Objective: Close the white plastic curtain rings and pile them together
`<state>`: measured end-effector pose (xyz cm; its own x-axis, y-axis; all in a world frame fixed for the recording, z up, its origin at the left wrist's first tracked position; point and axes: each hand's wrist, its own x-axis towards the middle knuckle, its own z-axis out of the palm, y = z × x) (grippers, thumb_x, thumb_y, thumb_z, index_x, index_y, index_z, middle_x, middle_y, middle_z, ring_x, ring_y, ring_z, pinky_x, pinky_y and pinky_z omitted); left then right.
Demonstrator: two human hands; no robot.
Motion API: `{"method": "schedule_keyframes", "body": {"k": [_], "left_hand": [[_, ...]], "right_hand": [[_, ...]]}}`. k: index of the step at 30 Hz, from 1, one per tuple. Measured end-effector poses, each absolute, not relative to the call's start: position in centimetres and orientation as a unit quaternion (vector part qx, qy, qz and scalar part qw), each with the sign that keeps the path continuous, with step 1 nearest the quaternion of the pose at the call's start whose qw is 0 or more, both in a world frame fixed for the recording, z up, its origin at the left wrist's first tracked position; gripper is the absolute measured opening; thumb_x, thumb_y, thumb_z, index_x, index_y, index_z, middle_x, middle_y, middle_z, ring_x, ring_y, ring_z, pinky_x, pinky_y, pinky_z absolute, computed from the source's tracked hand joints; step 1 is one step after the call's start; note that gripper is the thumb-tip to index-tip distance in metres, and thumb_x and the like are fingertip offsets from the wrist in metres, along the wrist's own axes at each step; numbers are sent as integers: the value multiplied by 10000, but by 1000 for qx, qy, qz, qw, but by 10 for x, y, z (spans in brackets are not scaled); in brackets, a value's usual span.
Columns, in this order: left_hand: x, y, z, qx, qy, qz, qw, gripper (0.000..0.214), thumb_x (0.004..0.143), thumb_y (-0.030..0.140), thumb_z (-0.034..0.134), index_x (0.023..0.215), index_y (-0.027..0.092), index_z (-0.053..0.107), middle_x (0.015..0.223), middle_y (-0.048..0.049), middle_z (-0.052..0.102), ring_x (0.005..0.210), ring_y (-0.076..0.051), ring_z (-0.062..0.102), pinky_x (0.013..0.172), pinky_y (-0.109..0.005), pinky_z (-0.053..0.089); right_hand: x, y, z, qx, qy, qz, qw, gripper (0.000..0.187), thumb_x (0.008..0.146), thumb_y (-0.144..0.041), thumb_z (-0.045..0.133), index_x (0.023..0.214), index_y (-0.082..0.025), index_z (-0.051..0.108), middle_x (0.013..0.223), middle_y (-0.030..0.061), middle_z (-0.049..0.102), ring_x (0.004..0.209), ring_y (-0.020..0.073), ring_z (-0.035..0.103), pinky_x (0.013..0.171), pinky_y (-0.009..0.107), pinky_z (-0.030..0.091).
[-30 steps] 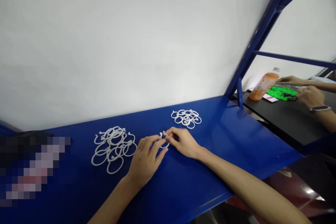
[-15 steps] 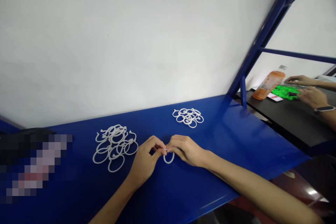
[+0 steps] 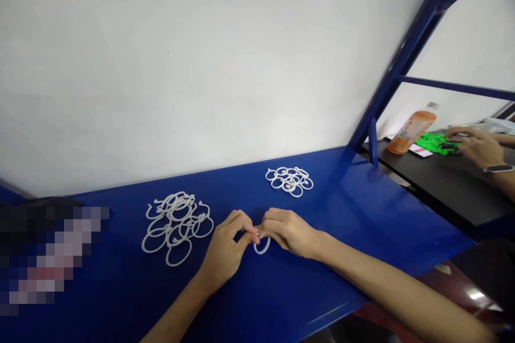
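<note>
A small white plastic ring (image 3: 262, 250) hangs between my hands over the blue tabletop, its lower loop showing. My left hand (image 3: 230, 244) pinches the ring's top between thumb and forefinger. From the other side, my right hand (image 3: 287, 230) also grips the top with closed fingers. The fingertips meet there and hide the ring's ends. Left of my left hand lies a loose pile of larger white rings (image 3: 177, 228), some with open ends. Beyond my right hand sits a group of smaller white rings (image 3: 290, 180).
The blue table (image 3: 322, 289) meets a white wall (image 3: 241, 64). A blue metal frame (image 3: 396, 59) rises at the right. Past it, another person's hands (image 3: 478, 147) are over green pieces (image 3: 430, 143) on a black table, near an orange drink bottle (image 3: 412, 128). Dark material (image 3: 44, 202) lies far left.
My hands have drawn slightly closer together at the ring's top, still gripping it. The view has shifted a little. The other person's hands have come together over the green pieces.
</note>
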<state>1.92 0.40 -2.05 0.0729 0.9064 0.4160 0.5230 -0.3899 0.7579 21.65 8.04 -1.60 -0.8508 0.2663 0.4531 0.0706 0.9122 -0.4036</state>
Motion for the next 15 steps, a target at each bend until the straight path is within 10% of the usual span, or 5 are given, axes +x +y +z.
{"method": "schedule_keyframes", "body": {"k": [8, 15], "left_hand": [[19, 7, -17, 721, 511, 440, 159, 231, 916, 247, 562, 687, 233, 588, 728, 13, 631, 738, -157, 597, 733, -301, 483], [-46, 20, -10, 613, 733, 290, -46, 462, 915, 577, 484, 1140, 206, 641, 1016, -95, 701, 1057, -314, 593, 955, -471, 439]], "right_hand": [[211, 76, -16, -112, -938, 196, 262, 291, 1067, -299, 388, 992, -180, 644, 867, 67, 656, 783, 164, 591, 736, 277, 494], [239, 143, 3, -331, -854, 82, 392, 171, 1001, -326, 561, 987, -203, 679, 946, 72, 678, 870, 193, 635, 784, 309, 504]]}}
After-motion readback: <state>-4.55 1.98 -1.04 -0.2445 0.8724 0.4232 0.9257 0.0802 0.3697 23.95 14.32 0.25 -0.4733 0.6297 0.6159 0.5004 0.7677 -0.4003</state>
